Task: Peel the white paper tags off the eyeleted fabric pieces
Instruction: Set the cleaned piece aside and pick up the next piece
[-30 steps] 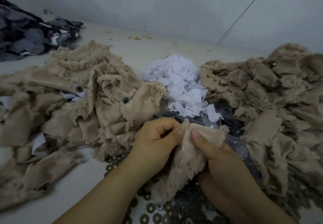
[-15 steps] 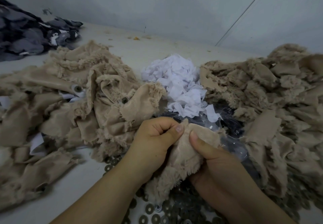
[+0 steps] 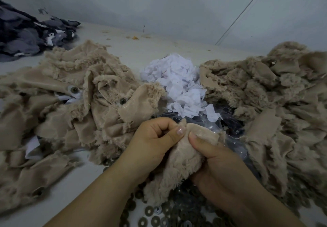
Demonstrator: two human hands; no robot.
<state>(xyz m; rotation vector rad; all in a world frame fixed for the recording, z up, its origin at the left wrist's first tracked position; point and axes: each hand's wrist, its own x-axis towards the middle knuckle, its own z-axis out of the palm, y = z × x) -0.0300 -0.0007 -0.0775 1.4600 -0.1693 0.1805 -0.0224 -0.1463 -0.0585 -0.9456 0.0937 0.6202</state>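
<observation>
A tan furry fabric piece (image 3: 178, 163) hangs between both hands at the lower middle. My left hand (image 3: 155, 140) pinches its upper edge with thumb against curled fingers. My right hand (image 3: 217, 163) grips the piece from the right, thumb pressed on its smooth back side. No white tag shows on this piece. A heap of peeled white paper tags (image 3: 178, 87) lies just behind the hands. In the left pile, an eyelet (image 3: 74, 90) with white paper (image 3: 66, 98) beside it shows.
Tan fabric piles sit left (image 3: 62, 103) and right (image 3: 276, 99). Several dark metal washers (image 3: 155, 216) cover the table near the front edge. A clear plastic bag (image 3: 230, 129) lies behind the hands. Dark grey fabric (image 3: 26, 34) is heaped far left. A wall (image 3: 159, 2) closes the back.
Both hands have worked the held piece slightly; the thumbs have drawn closer at its top edge and the fabric has bunched lower between them. The piles have not moved.
</observation>
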